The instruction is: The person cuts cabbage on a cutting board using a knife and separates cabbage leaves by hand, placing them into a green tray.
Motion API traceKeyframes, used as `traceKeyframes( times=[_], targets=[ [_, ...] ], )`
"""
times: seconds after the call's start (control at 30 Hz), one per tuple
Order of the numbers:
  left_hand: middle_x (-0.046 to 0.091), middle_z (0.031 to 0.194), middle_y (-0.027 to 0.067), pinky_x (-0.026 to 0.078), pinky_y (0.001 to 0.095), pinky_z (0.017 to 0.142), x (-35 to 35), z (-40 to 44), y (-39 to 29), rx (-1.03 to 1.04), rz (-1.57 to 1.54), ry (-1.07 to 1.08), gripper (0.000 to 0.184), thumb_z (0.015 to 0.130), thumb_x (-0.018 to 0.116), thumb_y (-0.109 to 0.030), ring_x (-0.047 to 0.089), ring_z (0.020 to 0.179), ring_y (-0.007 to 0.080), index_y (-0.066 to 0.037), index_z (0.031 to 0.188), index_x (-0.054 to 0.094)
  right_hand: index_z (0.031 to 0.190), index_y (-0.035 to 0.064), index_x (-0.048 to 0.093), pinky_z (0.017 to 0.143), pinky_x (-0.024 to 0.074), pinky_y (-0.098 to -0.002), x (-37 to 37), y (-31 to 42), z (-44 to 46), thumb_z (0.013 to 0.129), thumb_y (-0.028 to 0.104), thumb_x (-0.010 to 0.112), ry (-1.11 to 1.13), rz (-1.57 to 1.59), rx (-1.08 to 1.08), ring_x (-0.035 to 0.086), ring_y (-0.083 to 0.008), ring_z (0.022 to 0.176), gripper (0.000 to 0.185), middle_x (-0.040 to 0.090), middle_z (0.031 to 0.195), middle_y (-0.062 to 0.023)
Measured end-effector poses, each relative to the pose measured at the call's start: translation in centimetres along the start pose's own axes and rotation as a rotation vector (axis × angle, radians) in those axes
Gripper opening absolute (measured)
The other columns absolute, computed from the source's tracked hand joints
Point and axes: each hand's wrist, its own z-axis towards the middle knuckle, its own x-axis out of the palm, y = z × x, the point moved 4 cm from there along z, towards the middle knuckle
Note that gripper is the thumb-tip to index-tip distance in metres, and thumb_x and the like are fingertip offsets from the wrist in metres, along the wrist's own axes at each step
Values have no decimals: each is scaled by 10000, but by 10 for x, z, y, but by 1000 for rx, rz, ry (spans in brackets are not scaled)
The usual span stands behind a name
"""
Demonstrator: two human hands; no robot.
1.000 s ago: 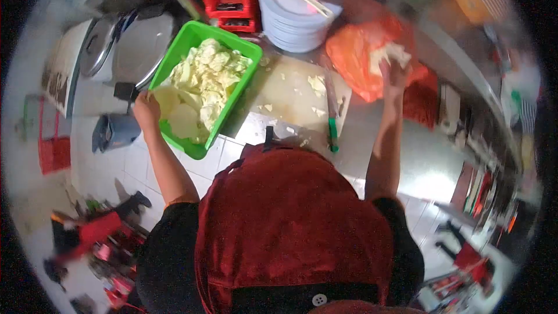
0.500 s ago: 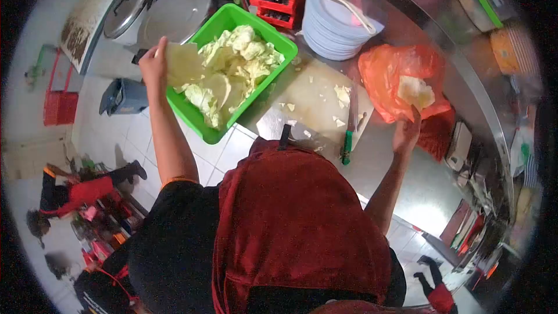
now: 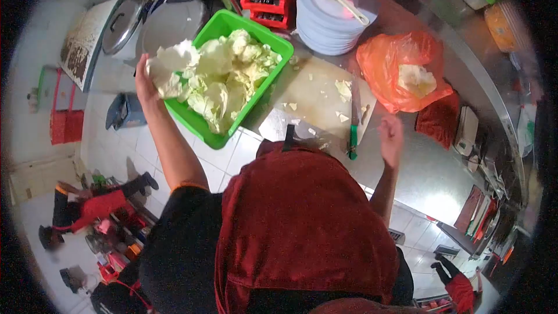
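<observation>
My left hand (image 3: 147, 84) grips a large pale cabbage leaf (image 3: 168, 70) over the left end of a green tub (image 3: 278, 77). Torn cabbage leaves (image 3: 226, 78) fill much of the tub. On the other side, my right hand (image 3: 391, 136) hovers over the steel counter with its fingers curled in and nothing visible in them. A pale cabbage piece (image 3: 416, 80) rests on an orange plastic bag (image 3: 375, 75), above and apart from that hand. Left of the hand, a green-handled knife (image 3: 353, 139) lies on a cutting board (image 3: 308, 93) strewn with cabbage scraps.
Stacked white plates (image 3: 328, 29) with a pale utensil on top stand behind the board, beside red bins (image 3: 267, 0). Pots (image 3: 123, 23) sit at the left. A dark red cloth (image 3: 437, 121) lies right of the bag. Other people are in the background at both lower sides.
My right hand has drawn back from the cabbage piece, which stays on the orange bag. The leaf in my left hand has tilted, showing a paler face.
</observation>
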Motion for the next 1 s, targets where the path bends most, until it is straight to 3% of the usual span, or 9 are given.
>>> traceKeyframes(
  times=[0.1, 0.2, 0.33, 0.53, 0.6, 0.63, 0.67, 0.83, 1.0],
  targets=[
    [604, 1165, 112, 489, 414, 914, 18, -38, -9, 125, -139, 88, 372, 919, 593, -318, 585, 1071, 260, -78, 1200, 561, 1195, 41, 510, 789, 504, -386, 40, -14, -17, 838, 299, 686, 257, -227, -9, 613, -289, 888, 474, 596, 1082, -158],
    [566, 1256, 140, 464, 457, 971, 43, -59, 4, 121, -280, 329, 382, 929, 562, -289, 549, 1155, 286, -85, 1250, 526, 1127, 24, 492, 802, 498, -411, 73, 1, -41, 818, 252, 716, 187, -576, -183, 583, -359, 978, 444, 581, 1062, -187],
    [536, 1287, 141, 446, 466, 985, 108, -100, 76, -72, -296, 628, 421, 937, 517, -262, 539, 1156, 294, -88, 1317, 464, 1108, 32, 497, 789, 492, -479, 90, -27, -42, 773, 243, 723, 37, -575, -89, 564, -427, 971, 456, 564, 1092, -229],
    [647, 1017, 79, 522, 322, 795, 208, -157, 204, -473, -64, 590, 349, 880, 626, -146, 634, 894, 193, -80, 1211, 536, 1034, 25, 514, 731, 475, -497, 63, -30, -32, 790, 153, 608, 47, -368, 188, 591, -445, 850, 292, 589, 910, -249],
    [643, 879, 45, 509, 286, 684, 219, -166, 237, -314, 638, 626, 323, 832, 699, -132, 610, 764, 139, -49, 1122, 582, 1015, 20, 508, 702, 477, -492, 49, -17, -37, 800, 124, 588, 64, -363, 145, 590, -464, 799, 253, 583, 809, -247],
    [633, 820, 41, 494, 278, 671, 189, -129, 324, -133, 616, 780, 355, 798, 744, -180, 577, 726, 117, -19, 1082, 604, 1015, 20, 508, 702, 477, -492, 43, -18, -42, 800, 124, 588, 47, -364, 155, 590, -464, 799, 253, 583, 809, -247],
    [638, 909, 81, 495, 295, 735, 186, -138, 321, -69, 883, 766, 410, 786, 731, -163, 590, 788, 157, -7, 1133, 579, 1022, 19, 508, 708, 477, -503, 36, -19, -49, 823, 146, 581, 46, -400, 117, 591, -470, 803, 247, 591, 810, -252],
    [552, 1128, 207, 427, 421, 932, 186, -167, 311, 552, 1051, 887, 471, 766, 653, -81, 528, 1078, 351, 4, 1209, 516, 1024, 22, 516, 642, 482, -471, 16, 9, -87, 889, 138, 567, -46, -338, 71, 592, -492, 785, 185, 592, 758, -262],
    [504, 1217, 204, 364, 474, 990, 203, -187, 292, 709, 1007, 917, 451, 760, 643, -87, 461, 1152, 391, -3, 1184, 513, 1061, 34, 501, 668, 493, -484, 50, 39, -86, 917, 199, 568, 158, -171, 124, 615, -478, 811, 229, 619, 807, -280]
  ],
)
